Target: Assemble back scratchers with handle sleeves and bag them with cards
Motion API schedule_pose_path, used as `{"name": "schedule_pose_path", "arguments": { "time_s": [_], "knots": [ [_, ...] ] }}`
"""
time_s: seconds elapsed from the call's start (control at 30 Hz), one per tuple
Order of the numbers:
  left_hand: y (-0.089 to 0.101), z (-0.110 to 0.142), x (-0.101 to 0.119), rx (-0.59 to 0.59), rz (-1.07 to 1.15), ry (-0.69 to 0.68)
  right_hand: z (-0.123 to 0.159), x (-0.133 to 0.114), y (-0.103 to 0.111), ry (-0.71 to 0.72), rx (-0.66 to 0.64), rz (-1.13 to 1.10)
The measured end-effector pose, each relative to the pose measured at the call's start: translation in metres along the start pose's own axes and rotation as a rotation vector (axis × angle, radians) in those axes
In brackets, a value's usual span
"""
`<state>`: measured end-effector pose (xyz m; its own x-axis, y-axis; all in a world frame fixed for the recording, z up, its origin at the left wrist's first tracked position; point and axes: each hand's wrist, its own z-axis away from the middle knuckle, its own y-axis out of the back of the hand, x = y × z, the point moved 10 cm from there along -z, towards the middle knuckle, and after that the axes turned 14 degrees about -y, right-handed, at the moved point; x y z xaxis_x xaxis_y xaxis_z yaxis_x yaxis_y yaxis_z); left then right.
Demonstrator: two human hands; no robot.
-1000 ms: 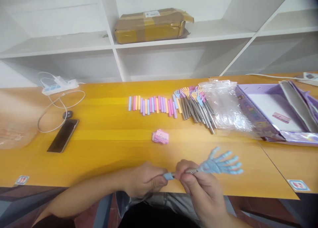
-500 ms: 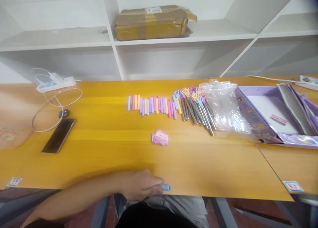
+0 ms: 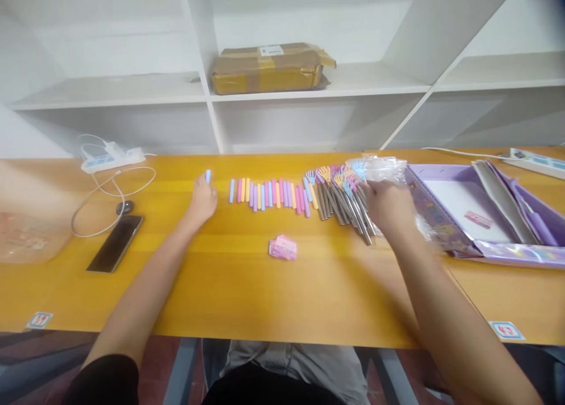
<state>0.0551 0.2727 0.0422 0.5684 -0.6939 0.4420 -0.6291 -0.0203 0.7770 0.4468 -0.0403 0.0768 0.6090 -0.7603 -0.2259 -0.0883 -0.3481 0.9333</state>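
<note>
white shelving [image 3: 318,122] runs behind my wooden table [image 3: 220,281]. at 2 o'clock the purple tray [image 3: 424,209] is cut off by the picture's edge. the taped carton [image 3: 265,80] sits shelved at 12 o'clock, its white label [image 3: 271,50] too small to read. at 1 o'clock my right hand [image 3: 391,205] partly covers the clear bags [image 3: 392,168] beside the heaped claw-headed scratchers [image 3: 344,206]; its fingertips are hidden, so i can't tell whether they grip anything. at 11 o'clock my left hand [image 3: 203,199] pinches a blue tube [image 3: 208,174], only its upper end showing. the phone [image 3: 115,244] lies at 10 o'clock. pink cards [image 3: 283,248], at 12 o'clock, carry illegible print; pastel tubes [image 3: 269,194] line up beyond them.
</note>
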Motion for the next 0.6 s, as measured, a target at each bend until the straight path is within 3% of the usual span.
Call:
{"name": "schedule_pose_path", "arguments": {
  "time_s": [0.1,0.2,0.43,0.6],
  "knots": [
    [-0.027,-0.005,-0.007,0.003,-0.031,-0.016,-0.007,-0.007,-0.036,-0.032,-0.045,0.168],
    [-0.046,0.007,-0.004,-0.022,-0.048,-0.068,0.001,-0.005,-0.055,-0.005,-0.062,0.223],
    [-0.068,0.012,0.01,-0.108,-0.007,-0.247,0.007,0.011,-0.073,0.033,-0.108,0.228],
    [-0.07,0.008,0.009,-0.093,0.012,-0.264,0.009,0.015,-0.079,-0.037,-0.104,0.111]
  ]
}}
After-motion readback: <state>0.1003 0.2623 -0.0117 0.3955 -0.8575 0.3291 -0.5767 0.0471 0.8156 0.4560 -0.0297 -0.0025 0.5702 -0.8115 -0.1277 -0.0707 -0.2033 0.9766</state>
